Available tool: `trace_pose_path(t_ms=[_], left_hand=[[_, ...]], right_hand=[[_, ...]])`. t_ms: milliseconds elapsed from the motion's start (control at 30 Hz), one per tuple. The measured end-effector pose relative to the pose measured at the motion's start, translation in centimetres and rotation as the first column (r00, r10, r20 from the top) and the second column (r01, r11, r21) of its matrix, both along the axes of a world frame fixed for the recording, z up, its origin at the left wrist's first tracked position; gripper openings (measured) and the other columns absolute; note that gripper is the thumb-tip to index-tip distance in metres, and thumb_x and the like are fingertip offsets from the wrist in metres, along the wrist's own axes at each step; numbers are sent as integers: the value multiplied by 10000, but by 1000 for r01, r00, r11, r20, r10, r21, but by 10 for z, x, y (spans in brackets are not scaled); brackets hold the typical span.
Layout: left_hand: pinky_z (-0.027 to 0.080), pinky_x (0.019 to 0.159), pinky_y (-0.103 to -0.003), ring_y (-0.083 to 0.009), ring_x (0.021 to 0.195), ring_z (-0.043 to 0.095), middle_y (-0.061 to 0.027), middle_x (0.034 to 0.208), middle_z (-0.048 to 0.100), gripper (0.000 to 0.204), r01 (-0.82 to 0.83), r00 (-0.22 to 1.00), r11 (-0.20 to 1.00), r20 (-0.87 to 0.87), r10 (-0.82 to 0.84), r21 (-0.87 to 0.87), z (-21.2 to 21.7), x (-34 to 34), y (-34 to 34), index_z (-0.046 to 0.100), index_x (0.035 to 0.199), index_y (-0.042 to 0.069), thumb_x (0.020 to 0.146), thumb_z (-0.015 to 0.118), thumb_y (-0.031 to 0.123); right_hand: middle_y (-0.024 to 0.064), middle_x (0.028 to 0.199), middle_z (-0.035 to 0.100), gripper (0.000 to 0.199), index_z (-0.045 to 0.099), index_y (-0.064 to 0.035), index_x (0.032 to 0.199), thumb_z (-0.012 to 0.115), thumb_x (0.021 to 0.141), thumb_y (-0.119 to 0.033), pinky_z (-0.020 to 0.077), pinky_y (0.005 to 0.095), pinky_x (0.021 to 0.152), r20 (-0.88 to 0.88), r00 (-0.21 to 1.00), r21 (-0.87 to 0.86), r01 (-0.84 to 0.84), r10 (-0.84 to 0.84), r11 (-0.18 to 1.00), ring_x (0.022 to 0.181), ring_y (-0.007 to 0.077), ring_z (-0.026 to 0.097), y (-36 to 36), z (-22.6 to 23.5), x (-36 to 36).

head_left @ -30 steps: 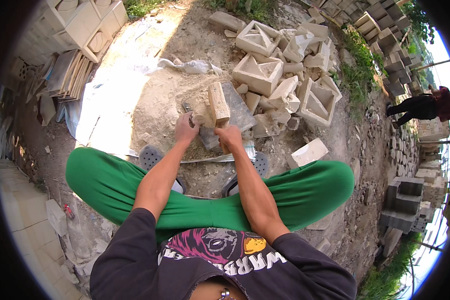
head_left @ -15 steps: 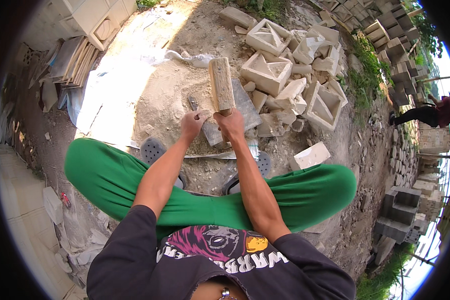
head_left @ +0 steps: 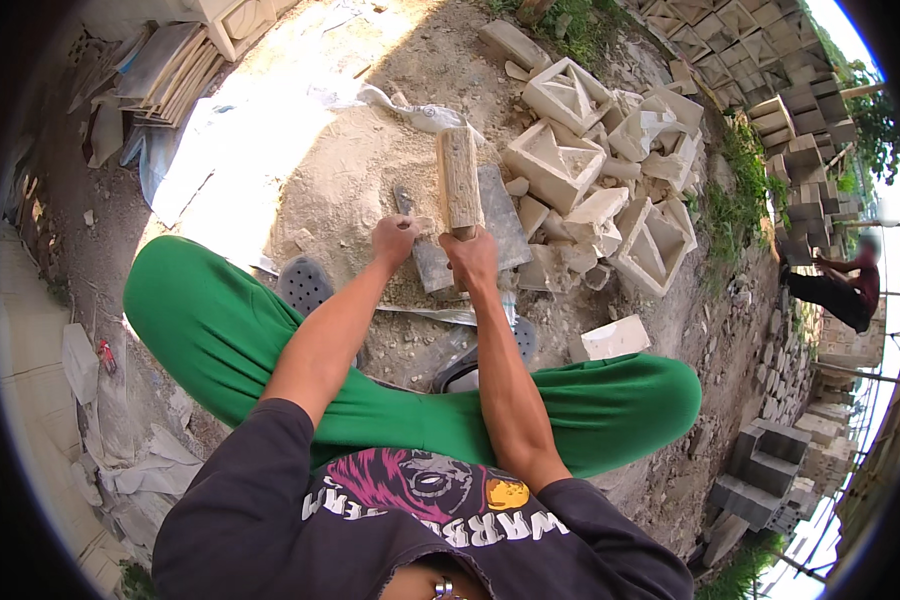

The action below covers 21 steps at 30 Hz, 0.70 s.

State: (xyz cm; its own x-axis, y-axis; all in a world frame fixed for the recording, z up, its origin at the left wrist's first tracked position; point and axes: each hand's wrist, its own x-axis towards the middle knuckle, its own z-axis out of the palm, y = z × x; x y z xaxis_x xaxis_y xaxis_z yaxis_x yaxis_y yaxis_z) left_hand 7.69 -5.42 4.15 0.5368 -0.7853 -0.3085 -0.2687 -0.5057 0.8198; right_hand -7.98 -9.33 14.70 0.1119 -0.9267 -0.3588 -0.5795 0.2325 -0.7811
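Observation:
My right hand [head_left: 473,258] is closed round the handle of a wooden mallet [head_left: 458,182], whose thick, worn head points away from me. Beside it, my left hand [head_left: 394,242] pinches a small pale chunk of block [head_left: 424,226]. Both hands are over a grey flat slab [head_left: 508,222] that lies on dusty ground between my feet; the mallet and my hands hide part of it. A narrow dark piece [head_left: 402,198] shows just beyond my left fingers, its kind unclear. Crumbs and pale powder surround the slab.
Broken hollow blocks [head_left: 560,165] are heaped to the right of the slab. A loose pale block [head_left: 615,338] sits by my right knee. A crumpled white sack [head_left: 420,115] lies ahead, and stacked boards [head_left: 175,75] stand far left. Another person [head_left: 850,280] is at the far right.
The mallet head has shifted slightly, staying above the slab in my right hand. My left hand keeps its pinch. The view has turned a little, and the person at far right has changed posture.

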Motion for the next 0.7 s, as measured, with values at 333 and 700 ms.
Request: trace_pose_path(t_ms=[333, 700], left_hand=[[544, 712, -319, -172, 756, 701, -89, 844, 756, 240, -154, 971, 978, -163, 176, 141, -3, 3, -13, 781, 971, 44, 786, 778, 196], [521, 728, -305, -166, 759, 681, -81, 875, 754, 248, -112, 956, 989, -262, 134, 99, -2, 2, -11, 787, 965, 57, 738, 773, 155]], right_hand=[[251, 755, 694, 376, 709, 54, 841, 690, 694, -291, 540, 441, 698, -146, 984, 308, -53, 102, 950, 779, 391, 710, 16, -45, -10], [152, 681, 673, 296, 689, 29, 811, 732, 727, -251, 518, 390, 592, -22, 999, -160, 30, -34, 987, 636, 270, 684, 3, -28, 3]])
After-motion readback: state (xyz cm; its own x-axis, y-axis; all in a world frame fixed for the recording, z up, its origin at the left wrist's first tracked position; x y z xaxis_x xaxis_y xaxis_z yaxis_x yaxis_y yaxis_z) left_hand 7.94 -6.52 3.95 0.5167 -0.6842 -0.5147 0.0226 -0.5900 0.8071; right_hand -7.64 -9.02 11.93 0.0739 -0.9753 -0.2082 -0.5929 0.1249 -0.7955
